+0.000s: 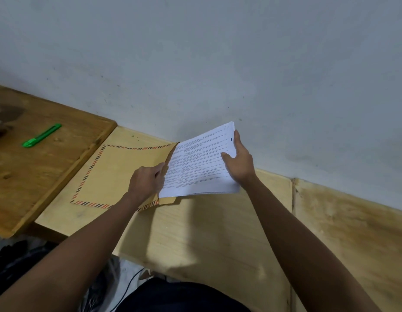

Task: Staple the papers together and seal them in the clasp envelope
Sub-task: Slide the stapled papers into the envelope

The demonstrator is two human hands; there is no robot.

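While sliding: papers [202, 163], centre frame, enter the envelope [119, 176] lying on the bench [218, 233].
Left hand [146, 181]: pinches the envelope mouth open.
Right hand [238, 163]: grips the papers' far edge.
Risk: a corner may catch the mouth and crumple, since the opening looks narrow.

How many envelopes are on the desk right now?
1. The brown clasp envelope lies flat on the light wooden desk; the left hand holds its mouth open while the right hand feeds in the papers. Others may lie outside the view.
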